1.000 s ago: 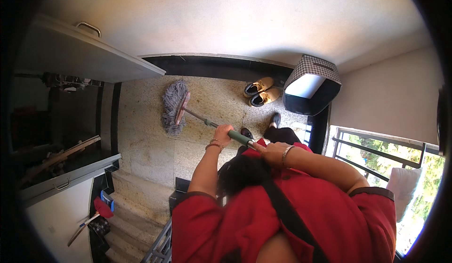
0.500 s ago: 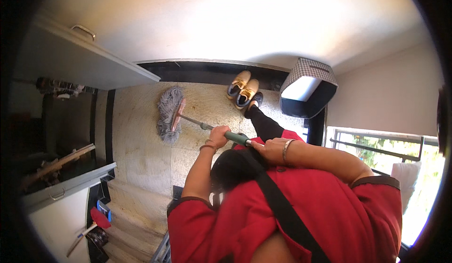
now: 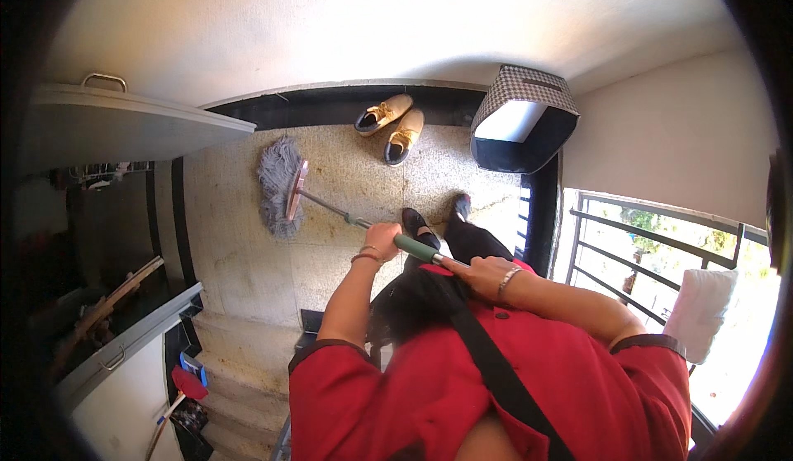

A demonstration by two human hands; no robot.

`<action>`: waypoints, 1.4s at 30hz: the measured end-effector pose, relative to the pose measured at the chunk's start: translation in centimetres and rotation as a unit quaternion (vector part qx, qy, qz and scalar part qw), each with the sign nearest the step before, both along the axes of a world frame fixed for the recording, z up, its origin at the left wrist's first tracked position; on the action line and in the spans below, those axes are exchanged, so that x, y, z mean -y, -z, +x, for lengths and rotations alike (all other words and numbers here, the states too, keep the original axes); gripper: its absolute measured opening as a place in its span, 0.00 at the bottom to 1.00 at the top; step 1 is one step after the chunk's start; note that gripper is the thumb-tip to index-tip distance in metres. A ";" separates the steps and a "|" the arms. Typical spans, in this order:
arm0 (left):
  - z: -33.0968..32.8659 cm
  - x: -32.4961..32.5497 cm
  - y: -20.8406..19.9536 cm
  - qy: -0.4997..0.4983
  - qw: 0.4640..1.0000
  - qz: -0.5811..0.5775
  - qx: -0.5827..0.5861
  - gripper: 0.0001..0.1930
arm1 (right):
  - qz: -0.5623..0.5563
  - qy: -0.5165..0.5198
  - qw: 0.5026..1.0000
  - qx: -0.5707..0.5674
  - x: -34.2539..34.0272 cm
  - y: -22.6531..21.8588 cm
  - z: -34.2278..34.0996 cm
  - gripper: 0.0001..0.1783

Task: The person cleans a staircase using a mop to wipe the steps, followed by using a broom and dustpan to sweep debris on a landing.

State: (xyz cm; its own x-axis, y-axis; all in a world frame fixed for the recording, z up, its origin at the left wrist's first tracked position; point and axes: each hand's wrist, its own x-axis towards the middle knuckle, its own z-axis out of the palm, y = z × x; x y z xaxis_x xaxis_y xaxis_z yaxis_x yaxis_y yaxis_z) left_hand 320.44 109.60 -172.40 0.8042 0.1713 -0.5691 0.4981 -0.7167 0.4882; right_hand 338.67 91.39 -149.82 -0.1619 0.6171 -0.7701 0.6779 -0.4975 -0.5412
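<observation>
She's mopping the landing. Left hand (image 3: 382,240) is wrapped round the mop handle (image 3: 376,230) lower down, near where the metal shaft meets the green grip; right hand (image 3: 486,273) is closed on the top end of the grip, close to her chest. The mop (image 3: 281,187), grey stringy head on a reddish bar, lies flat on the speckled stone floor (image 3: 248,271), out in front and to her left, near the dark strip along the wall.

To do this stroke well, imo: keep the head flat w/ the strings spread, steer from the lower hand and let the top hand just pivot. Short overlapping passes, working back toward her own feet (image 3: 436,215) so she doesn't tread on the wet. Go easy near the tan shoes (image 3: 393,126) by the wall, since the strings could drag them or soak them. Same w/ the checked basket (image 3: 522,121) on the right, tipped against the wall; better to sweep up beside it than shove into it.

Vs. half a sec ago: the head sits lower and further from the wall strip, and the shoes now lie well apart from it. Both hands are still gripping in the same order, left low, right high. The view has tilted, so more of the railing (image 3: 636,254) at right shows.
</observation>
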 end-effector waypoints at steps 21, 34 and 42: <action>14.2 53.9 -3.0 0.446 0.749 -0.481 0.092 0.13 | -0.316 0.245 0.914 0.071 44.1 -19.2 0.9 0.27; 14.9 45.5 0.6 0.400 0.887 -0.214 0.092 0.12 | -0.109 0.332 0.934 0.068 47.5 -6.1 -3.1 0.30; 16.4 44.6 -2.3 0.336 0.919 -0.191 0.077 0.08 | -0.102 0.272 0.949 0.125 45.0 -7.9 -1.2 0.30</action>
State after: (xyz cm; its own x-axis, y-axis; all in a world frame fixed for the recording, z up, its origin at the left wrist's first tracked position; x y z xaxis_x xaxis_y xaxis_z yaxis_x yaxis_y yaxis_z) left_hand 336.88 64.98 -170.05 0.7315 -0.5823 -0.3548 -0.0902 -0.5985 0.7961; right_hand 337.43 46.40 -141.94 0.3417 0.3901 -0.8550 0.3852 -0.8880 -0.2512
